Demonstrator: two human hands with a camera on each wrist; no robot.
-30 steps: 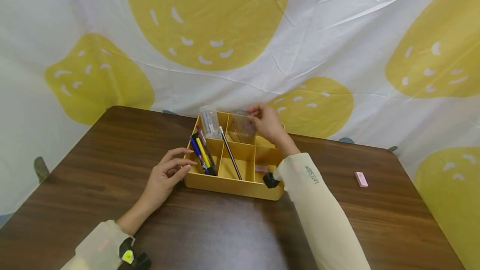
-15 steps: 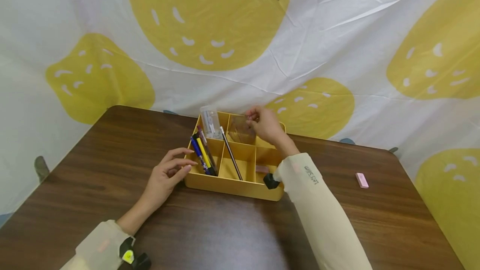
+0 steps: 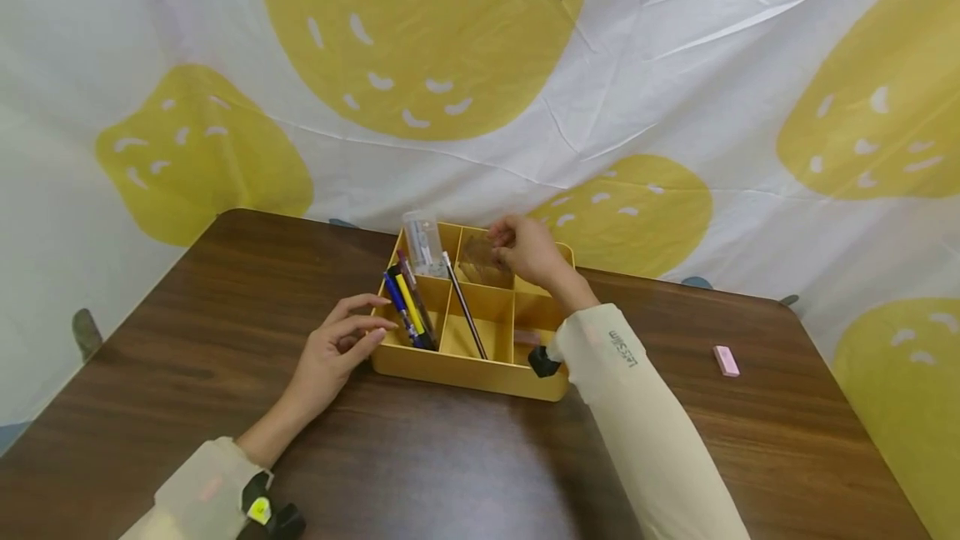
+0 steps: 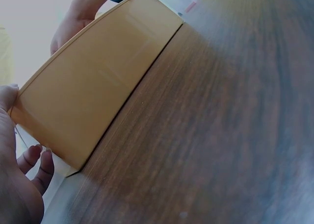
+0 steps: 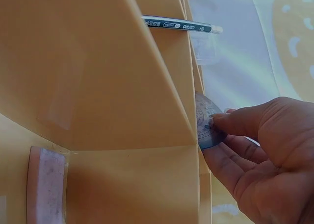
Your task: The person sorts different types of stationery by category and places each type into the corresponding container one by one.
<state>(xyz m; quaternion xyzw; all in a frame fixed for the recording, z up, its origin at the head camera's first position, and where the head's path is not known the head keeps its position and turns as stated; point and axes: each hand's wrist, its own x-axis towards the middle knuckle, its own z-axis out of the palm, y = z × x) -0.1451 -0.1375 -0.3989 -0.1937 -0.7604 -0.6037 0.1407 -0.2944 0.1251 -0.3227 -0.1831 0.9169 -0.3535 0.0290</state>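
Note:
A yellow divided organizer box (image 3: 468, 376) stands on the table. My right hand (image 3: 531, 255) reaches over its back half and pinches a clear curved protractor (image 5: 206, 117) with printed markings, partly down in the back middle compartment. Its lower part is hidden behind a divider in the right wrist view. My left hand (image 3: 327, 354) rests its fingertips at the box's left rim, fingers relaxed. Several pens (image 3: 410, 309) lean in the front left compartment. In the front middle one a pencil (image 3: 465, 307) stands tilted. A pink eraser (image 5: 46, 185) lies in the front right compartment.
A clear plastic case (image 3: 423, 245) stands up in the back left compartment. Another pink eraser (image 3: 726, 361) lies on the brown table (image 3: 450, 465), to the right of the box. A lemon-print cloth (image 3: 480, 173) hangs right behind the table's back edge.
My right hand has come down slightly and a little to the left, and the protractor sits lower in the back middle compartment. My left hand keeps its place at the box.

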